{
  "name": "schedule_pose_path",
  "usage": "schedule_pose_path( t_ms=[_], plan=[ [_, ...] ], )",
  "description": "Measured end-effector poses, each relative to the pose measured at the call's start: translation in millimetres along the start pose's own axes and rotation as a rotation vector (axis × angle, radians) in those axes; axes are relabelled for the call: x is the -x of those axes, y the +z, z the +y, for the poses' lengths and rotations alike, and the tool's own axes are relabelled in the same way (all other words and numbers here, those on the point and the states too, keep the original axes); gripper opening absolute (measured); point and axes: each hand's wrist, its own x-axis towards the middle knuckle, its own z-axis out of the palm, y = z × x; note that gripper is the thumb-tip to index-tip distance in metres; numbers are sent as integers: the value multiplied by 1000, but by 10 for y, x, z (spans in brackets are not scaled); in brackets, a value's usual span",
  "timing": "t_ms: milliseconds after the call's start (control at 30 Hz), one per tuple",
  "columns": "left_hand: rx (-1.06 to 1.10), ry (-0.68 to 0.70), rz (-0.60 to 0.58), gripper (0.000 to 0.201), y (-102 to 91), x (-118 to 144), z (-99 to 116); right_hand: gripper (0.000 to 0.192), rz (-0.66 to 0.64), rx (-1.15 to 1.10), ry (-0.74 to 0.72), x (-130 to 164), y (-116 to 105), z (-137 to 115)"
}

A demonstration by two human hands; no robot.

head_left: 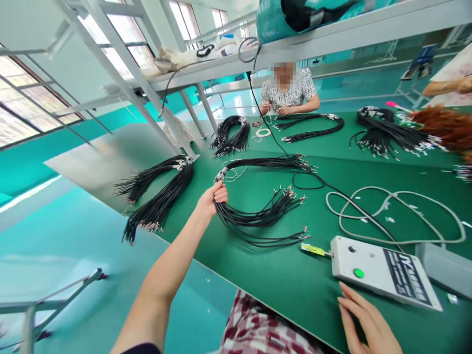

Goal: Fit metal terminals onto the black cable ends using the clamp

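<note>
A bundle of black cables (254,216) lies in a U shape on the green table, its light-tipped ends pointing right. My left hand (215,197) is closed around it near the bend, just below the white connectors (221,174). Some lower strands spread apart from the rest. My right hand (365,322) holds nothing; its fingers are apart, close to the front edge of a grey tester box (376,260). The box has a green button (359,273), and a yellow-green piece (313,250) sticks out of its left end.
Further cable bundles lie left (180,189) and at the back (232,135). A loose grey cord (401,189) loops behind the box. Metal frame legs (147,98) stand at the left under a shelf (368,34). Across the table sits a person (289,93); another person's arm (448,87) shows at right.
</note>
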Motion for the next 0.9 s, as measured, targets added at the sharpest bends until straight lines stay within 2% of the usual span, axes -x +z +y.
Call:
schedule_pose_path(
  t_ms=[67, 167, 267, 300, 367, 433, 500, 567, 633, 667, 733, 833, 900],
  plan=[
    [96, 79, -47, 40, 45, 134, 353, 21, 2, -2, -8, 1, 4, 2],
    [232, 298, -195, 34, 81, 514, 939, 20, 18, -52, 26, -11, -2, -51],
    [77, 519, -249, 15, 114, 1020, 1356, 21, 15, -263, 286, -177, -29, -231],
    [-10, 599, -247, 8, 126, 1176, 1417, 24, -13, -385, 425, -293, -35, -316],
    [-207, 714, -219, 17, 140, 1428, 1407, 33, -193, -771, 621, -625, -22, -494],
    [-421, 744, -188, 30, 127, 1597, 1224, 50, -351, -1176, 761, -1054, 46, -640],
    [-685, 707, -247, 30, 88, 1712, 889, 67, -480, -1505, 859, -1508, 171, -718],
    [-1028, 660, -478, 21, 30, 1800, 428, 77, -514, -1745, 942, -1901, 326, -720],
    [-1319, 645, -720, 18, -45, 1865, -110, 82, -459, -1866, 995, -2167, 479, -673],
    [-1406, 646, -819, 17, -93, 1883, -384, 77, -442, -1886, 1028, -2242, 546, -646],
    [-1483, 558, -960, 19, -217, 1881, -881, 54, -425, -1888, 1089, -2278, 638, -613],
    [-1551, 428, -965, 23, -484, 1790, -1365, 16, -390, -1871, 1051, -2116, 594, -656],
    [-1566, 454, -924, 20, -685, 1706, -1467, 13, -377, -1794, 896, -1934, 399, -707]
  ],
)
